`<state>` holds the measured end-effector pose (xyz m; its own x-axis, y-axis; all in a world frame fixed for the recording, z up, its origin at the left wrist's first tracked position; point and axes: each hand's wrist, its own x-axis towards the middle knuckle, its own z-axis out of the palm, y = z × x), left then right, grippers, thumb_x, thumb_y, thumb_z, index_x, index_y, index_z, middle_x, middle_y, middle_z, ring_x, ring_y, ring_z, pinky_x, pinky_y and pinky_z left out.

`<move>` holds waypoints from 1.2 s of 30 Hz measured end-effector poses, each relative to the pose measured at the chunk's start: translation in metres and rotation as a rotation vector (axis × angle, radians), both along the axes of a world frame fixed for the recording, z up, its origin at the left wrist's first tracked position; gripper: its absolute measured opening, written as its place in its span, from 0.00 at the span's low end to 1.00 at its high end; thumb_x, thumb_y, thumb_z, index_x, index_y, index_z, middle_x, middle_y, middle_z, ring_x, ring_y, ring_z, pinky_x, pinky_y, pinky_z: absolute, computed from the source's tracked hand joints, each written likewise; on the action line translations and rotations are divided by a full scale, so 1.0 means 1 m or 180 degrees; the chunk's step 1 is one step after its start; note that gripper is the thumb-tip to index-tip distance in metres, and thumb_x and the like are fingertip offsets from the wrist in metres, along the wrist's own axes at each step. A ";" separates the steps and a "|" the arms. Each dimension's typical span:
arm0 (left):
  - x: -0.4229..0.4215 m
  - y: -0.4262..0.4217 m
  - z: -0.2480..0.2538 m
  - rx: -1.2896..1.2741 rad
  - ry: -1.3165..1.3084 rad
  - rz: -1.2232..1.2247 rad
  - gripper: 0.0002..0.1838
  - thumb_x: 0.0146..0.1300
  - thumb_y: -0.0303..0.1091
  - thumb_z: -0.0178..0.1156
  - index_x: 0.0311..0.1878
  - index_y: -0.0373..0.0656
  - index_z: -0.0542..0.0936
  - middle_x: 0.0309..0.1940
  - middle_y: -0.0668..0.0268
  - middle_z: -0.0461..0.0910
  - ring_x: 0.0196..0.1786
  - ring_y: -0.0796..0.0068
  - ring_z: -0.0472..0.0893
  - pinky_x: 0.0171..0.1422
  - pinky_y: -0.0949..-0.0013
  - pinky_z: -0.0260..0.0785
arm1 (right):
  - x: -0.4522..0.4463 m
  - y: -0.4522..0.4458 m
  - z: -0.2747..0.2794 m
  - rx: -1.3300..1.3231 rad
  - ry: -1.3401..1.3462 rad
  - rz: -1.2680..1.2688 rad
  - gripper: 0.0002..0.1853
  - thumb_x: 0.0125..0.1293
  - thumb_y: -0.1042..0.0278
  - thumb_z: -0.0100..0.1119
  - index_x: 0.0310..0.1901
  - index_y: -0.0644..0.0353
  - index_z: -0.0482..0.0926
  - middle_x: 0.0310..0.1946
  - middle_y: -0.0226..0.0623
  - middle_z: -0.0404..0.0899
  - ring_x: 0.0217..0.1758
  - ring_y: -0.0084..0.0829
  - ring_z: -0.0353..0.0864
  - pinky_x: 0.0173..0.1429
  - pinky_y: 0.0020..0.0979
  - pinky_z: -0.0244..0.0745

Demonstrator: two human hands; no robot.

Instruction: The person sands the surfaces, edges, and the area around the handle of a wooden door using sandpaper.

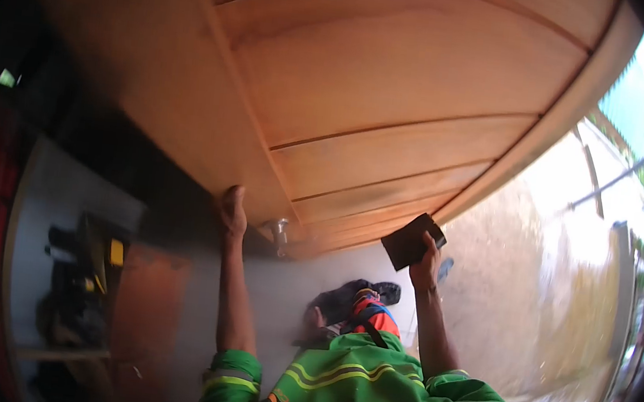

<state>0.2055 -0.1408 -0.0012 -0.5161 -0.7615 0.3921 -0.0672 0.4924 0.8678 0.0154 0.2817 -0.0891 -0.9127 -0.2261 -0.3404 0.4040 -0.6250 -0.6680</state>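
Door (414, 69) of panelled reddish-brown wood fills the upper part of the view, directly in front of the wearer, with its lower end running down towards the floor. Grooves divide its face into several panels. Dark pad (404, 243), flat and roughly rectangular, sits just beside the door's right-hand edge; contact with the wood cannot be confirmed. Right hand (426, 267) is closed on the pad — thumb laid over the near face. Left hand (235, 217) touches the door's left edge; whether its fingers grip or merely rest cannot be told. Metal fitting (278, 234) projects from the door near the left hand. Below: green top (351, 369) with yellow-edged bands, worn by the person. To the left: reddish-brown board (144, 324), and a yellow object (116, 252) near it — type unclear. To the right: broad tan surface (504, 299), glossy in places.
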 end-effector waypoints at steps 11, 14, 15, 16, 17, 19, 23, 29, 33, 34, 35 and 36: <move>-0.010 -0.020 -0.037 -0.0314 0.0534 0.1106 0.51 0.78 0.71 0.36 0.65 0.18 0.70 0.62 0.35 0.73 0.60 0.48 0.76 0.66 0.52 0.71 | 0.002 -0.204 0.067 0.2567 0.1894 -0.1773 0.34 0.75 0.84 0.42 0.82 0.67 0.52 0.84 0.58 0.45 0.89 0.51 0.40 0.89 0.43 0.34; -0.008 -0.016 -0.020 -0.0534 0.0557 0.0919 0.50 0.77 0.70 0.41 0.64 0.17 0.69 0.61 0.36 0.73 0.59 0.50 0.78 0.63 0.52 0.73 | -0.005 -0.188 -0.020 0.4033 0.3005 -0.1502 0.34 0.74 0.85 0.40 0.81 0.67 0.54 0.83 0.59 0.49 0.88 0.52 0.46 0.88 0.42 0.41; 0.001 -0.019 -0.022 -0.0626 0.0473 0.0891 0.50 0.77 0.70 0.43 0.64 0.16 0.69 0.61 0.36 0.74 0.58 0.51 0.78 0.62 0.52 0.74 | -0.003 -0.180 -0.031 0.3647 0.2649 -0.1666 0.34 0.73 0.85 0.40 0.81 0.66 0.54 0.82 0.59 0.51 0.87 0.52 0.48 0.88 0.42 0.42; 0.013 -0.031 -0.037 -0.0597 0.0332 0.0801 0.50 0.74 0.70 0.47 0.63 0.16 0.70 0.60 0.37 0.74 0.58 0.52 0.79 0.61 0.52 0.75 | -0.016 -0.169 -0.036 0.3260 0.2330 -0.1821 0.35 0.72 0.85 0.39 0.81 0.66 0.55 0.82 0.59 0.53 0.86 0.53 0.49 0.88 0.41 0.43; 0.018 -0.049 -0.057 -0.0549 0.0236 0.0730 0.50 0.72 0.69 0.51 0.63 0.16 0.70 0.60 0.38 0.75 0.57 0.52 0.80 0.60 0.52 0.75 | -0.042 -0.156 -0.038 0.2867 0.2064 -0.1981 0.35 0.71 0.86 0.38 0.81 0.66 0.55 0.81 0.58 0.55 0.86 0.53 0.51 0.87 0.41 0.44; 0.019 -0.055 -0.067 -0.0513 0.0183 0.0608 0.51 0.68 0.69 0.58 0.62 0.15 0.71 0.58 0.40 0.76 0.56 0.52 0.81 0.59 0.52 0.77 | -0.089 -0.142 -0.036 0.2018 0.1501 -0.2319 0.36 0.69 0.86 0.37 0.81 0.65 0.57 0.79 0.58 0.59 0.84 0.53 0.55 0.87 0.40 0.46; 0.023 -0.039 -0.085 -0.0102 0.0074 0.0326 0.52 0.64 0.68 0.63 0.61 0.14 0.71 0.57 0.39 0.78 0.55 0.51 0.82 0.59 0.52 0.78 | -0.084 -0.165 0.059 0.2603 0.1723 -0.2800 0.43 0.59 0.90 0.37 0.81 0.64 0.58 0.81 0.58 0.57 0.86 0.55 0.49 0.88 0.41 0.39; 0.015 -0.034 -0.076 -0.0425 -0.0147 0.0208 0.53 0.70 0.67 0.58 0.64 0.12 0.67 0.61 0.34 0.73 0.58 0.49 0.81 0.61 0.53 0.77 | -0.056 -0.163 -0.024 0.2703 0.1917 -0.2512 0.43 0.59 0.89 0.41 0.80 0.63 0.59 0.81 0.56 0.57 0.87 0.54 0.49 0.88 0.44 0.41; 0.025 -0.041 -0.084 -0.0542 0.0006 0.0157 0.53 0.72 0.68 0.55 0.66 0.11 0.65 0.62 0.32 0.72 0.59 0.47 0.80 0.63 0.52 0.77 | -0.088 -0.153 0.000 0.2232 0.1334 -0.2686 0.42 0.59 0.90 0.40 0.80 0.63 0.60 0.82 0.55 0.56 0.87 0.54 0.49 0.88 0.44 0.43; 0.029 -0.049 -0.089 -0.0678 -0.0042 0.0169 0.54 0.72 0.68 0.54 0.66 0.11 0.65 0.62 0.32 0.72 0.59 0.47 0.80 0.63 0.52 0.77 | -0.093 -0.155 0.048 0.2489 0.1559 -0.2748 0.42 0.59 0.91 0.40 0.80 0.64 0.60 0.82 0.55 0.56 0.87 0.53 0.49 0.88 0.43 0.45; 0.023 -0.055 -0.094 -0.0799 -0.0017 0.0177 0.54 0.72 0.69 0.54 0.67 0.11 0.65 0.62 0.32 0.72 0.60 0.47 0.80 0.63 0.52 0.77 | -0.086 -0.157 0.073 0.2841 0.2075 -0.2934 0.44 0.58 0.92 0.43 0.80 0.61 0.59 0.82 0.54 0.56 0.87 0.52 0.49 0.87 0.42 0.46; 0.023 -0.055 -0.094 -0.0789 -0.0035 0.0186 0.55 0.72 0.70 0.54 0.66 0.11 0.65 0.62 0.32 0.72 0.60 0.47 0.81 0.63 0.52 0.77 | -0.083 -0.158 0.055 0.2933 0.2192 -0.2797 0.45 0.58 0.92 0.44 0.81 0.60 0.59 0.82 0.54 0.56 0.87 0.52 0.49 0.87 0.42 0.46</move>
